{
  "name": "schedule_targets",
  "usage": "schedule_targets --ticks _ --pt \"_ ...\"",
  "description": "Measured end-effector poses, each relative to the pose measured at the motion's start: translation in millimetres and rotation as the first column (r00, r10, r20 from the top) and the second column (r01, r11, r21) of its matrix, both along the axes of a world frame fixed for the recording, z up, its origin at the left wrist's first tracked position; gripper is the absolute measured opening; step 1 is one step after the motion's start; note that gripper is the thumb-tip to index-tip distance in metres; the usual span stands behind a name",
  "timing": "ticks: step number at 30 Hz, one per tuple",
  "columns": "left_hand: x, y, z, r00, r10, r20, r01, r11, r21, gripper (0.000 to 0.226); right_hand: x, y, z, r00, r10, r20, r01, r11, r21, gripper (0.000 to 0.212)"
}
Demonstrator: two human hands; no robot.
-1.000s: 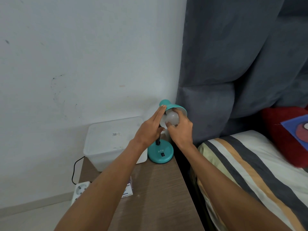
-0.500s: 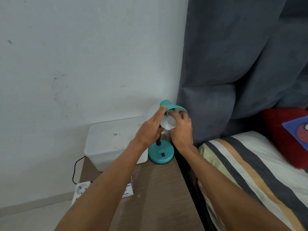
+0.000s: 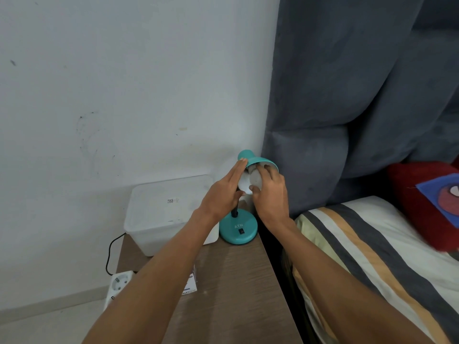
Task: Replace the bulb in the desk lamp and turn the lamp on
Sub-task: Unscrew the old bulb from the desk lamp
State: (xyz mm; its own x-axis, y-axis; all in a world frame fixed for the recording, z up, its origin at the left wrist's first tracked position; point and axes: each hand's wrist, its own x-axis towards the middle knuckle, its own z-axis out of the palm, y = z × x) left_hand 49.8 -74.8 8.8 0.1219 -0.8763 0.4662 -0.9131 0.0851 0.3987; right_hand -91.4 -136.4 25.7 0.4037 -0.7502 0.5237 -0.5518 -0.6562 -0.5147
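A small teal desk lamp stands at the far right corner of the wooden bedside table (image 3: 236,289); its round base (image 3: 238,229) carries a black switch. The teal shade (image 3: 258,161) tilts toward me. A white bulb (image 3: 255,181) sits in the mouth of the shade. My right hand (image 3: 269,194) wraps its fingers and thumb around the bulb. My left hand (image 3: 223,194) rests flat against the shade's left side, fingers straight and steadying it. The socket inside the shade is hidden.
A white lidded plastic box (image 3: 166,212) stands left of the lamp against the wall. A small printed carton (image 3: 191,284) lies under my left forearm. A white power strip (image 3: 119,284) with a black cable sits on the floor at the left. A striped bed (image 3: 372,256) adjoins the right.
My right hand has shifted its grip around the bulb, with the fingers now higher inside the shade. The left hand stays against the shade.
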Motion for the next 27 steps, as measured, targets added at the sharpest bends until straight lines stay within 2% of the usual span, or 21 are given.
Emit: schedule_targets --ticks 9,15,18,23,27 --pt "-9.3 9.7 11.9 0.993 0.089 0.078 -0.094 0.994 0.064 0.099 -17.2 13.0 12.4 1.000 -0.013 0.007 0.013 0.999 0.035 0.059" --pt "-21.0 51.5 23.4 0.985 0.169 0.025 -0.171 0.982 0.074 0.090 -39.0 37.8 23.7 1.000 -0.011 0.006 0.011 0.999 0.032 0.040" --pt "-22.2 85.5 14.9 0.975 0.220 0.008 -0.220 0.973 0.073 0.084 -47.3 58.4 22.7 1.000 -0.011 0.009 0.011 0.998 0.055 0.041" --pt "-23.7 152.5 -22.4 0.937 0.336 -0.092 -0.328 0.940 0.094 0.077 -51.2 98.5 0.5 0.999 0.019 0.028 -0.023 0.992 0.128 0.039" --pt "-21.1 197.7 -60.1 0.859 0.454 -0.237 -0.429 0.891 0.151 0.083 -48.1 125.0 -32.5 0.998 0.051 -0.047 -0.039 0.974 0.223 0.045"
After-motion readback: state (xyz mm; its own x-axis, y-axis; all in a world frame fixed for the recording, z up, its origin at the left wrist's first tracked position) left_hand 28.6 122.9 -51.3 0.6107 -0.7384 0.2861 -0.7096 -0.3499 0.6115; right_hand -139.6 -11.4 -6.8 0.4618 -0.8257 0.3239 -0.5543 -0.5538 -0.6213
